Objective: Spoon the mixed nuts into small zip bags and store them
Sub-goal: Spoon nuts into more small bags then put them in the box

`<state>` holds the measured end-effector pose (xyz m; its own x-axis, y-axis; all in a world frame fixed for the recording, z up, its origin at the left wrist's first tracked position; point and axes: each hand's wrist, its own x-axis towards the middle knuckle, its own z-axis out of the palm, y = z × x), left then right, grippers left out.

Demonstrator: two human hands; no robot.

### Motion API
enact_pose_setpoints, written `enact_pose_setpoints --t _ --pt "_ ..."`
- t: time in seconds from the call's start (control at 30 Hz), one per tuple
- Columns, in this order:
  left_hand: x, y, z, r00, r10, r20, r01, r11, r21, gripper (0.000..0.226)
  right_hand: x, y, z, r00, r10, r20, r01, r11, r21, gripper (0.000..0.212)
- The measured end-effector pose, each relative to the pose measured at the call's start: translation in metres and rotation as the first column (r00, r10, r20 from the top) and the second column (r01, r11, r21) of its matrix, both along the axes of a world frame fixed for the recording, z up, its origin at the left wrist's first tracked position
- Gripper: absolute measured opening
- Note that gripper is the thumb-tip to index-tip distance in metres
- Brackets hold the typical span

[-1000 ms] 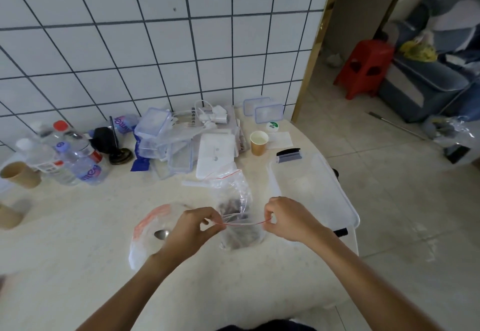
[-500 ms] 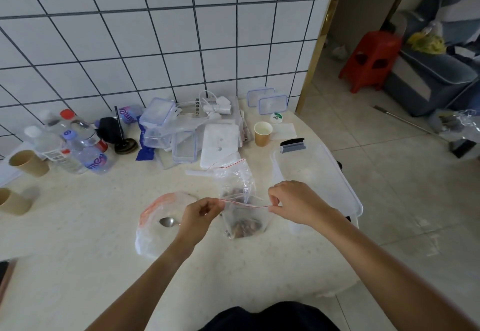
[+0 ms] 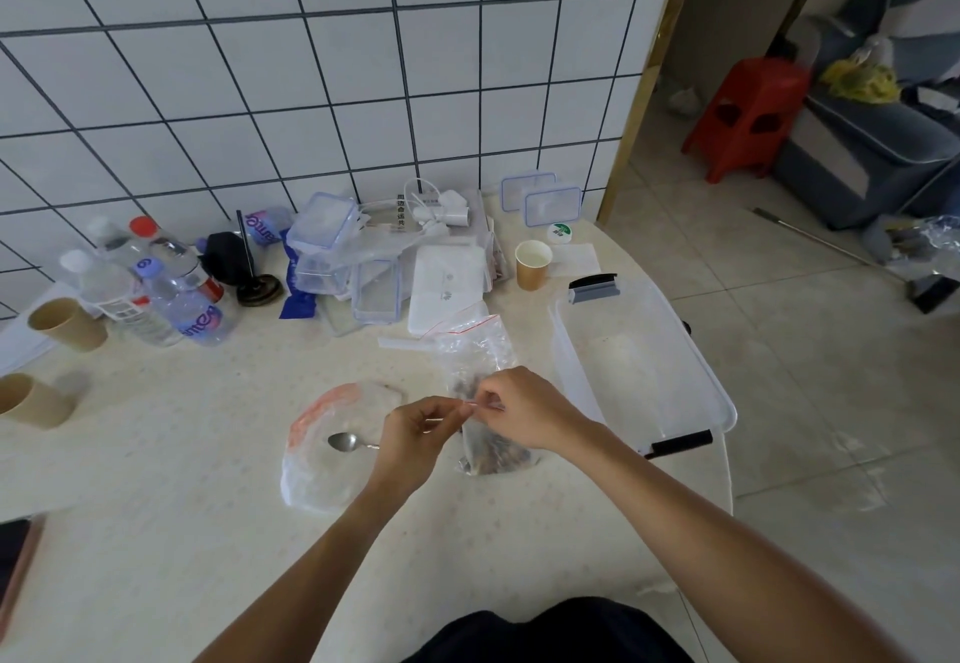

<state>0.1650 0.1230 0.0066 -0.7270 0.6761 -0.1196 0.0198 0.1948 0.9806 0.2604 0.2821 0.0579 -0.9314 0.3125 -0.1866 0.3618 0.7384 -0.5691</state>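
Note:
A small clear zip bag with brown mixed nuts in its bottom stands on the table's middle. My left hand and my right hand both pinch its red-edged top, fingertips close together. Behind it lies another small zip bag with a red strip. To the left, a large clear bag with an orange rim lies flat, and a metal spoon rests on it, its handle hidden behind my left hand.
A big clear plastic bin with black handles sits at the right table edge. Small lidded boxes, water bottles, paper cups and a white pack crowd the back by the tiled wall. A phone lies front left.
My hands have come together along the bag's top; a second ago they held its two ends wide apart. The bag's mouth now looks pressed flat.

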Motion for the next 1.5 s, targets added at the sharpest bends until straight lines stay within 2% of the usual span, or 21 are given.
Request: enact_pose_setpoints --t 0.3,0.73,0.9,1.17,1.37,1.5 --pt "-0.005 -0.002 0.001 0.999 -0.039 -0.028 0.038 0.999 -0.02 0.008 -0.001 0.001 -0.008 0.998 -0.061 -0.034 0.057 0.991 -0.123 0.018" --pt "-0.011 -0.004 -0.001 0.988 -0.106 -0.111 0.099 0.993 -0.067 0.013 -0.002 -0.001 -0.008 0.996 -0.014 -0.085 0.013 1.0 -0.015 0.016" --pt "-0.012 -0.003 0.0 0.99 -0.099 -0.105 0.091 0.992 -0.082 0.013 -0.002 -0.002 -0.011 0.984 -0.138 -0.114 0.12 0.982 -0.147 0.01" --pt "-0.011 -0.002 -0.004 0.996 -0.068 -0.053 0.066 0.997 -0.039 0.006 -0.003 -0.002 -0.012 0.985 -0.15 -0.083 0.135 0.978 -0.162 0.006" --pt "-0.011 -0.003 -0.005 0.991 -0.071 -0.113 0.067 0.997 -0.037 0.009 -0.002 -0.003 -0.009 0.986 -0.134 -0.099 0.123 0.986 -0.114 0.009" --pt "-0.013 -0.004 -0.001 0.992 -0.074 -0.098 0.07 0.996 -0.046 0.009 0.005 0.003 -0.005 0.991 -0.072 -0.112 0.071 0.997 -0.011 0.014"
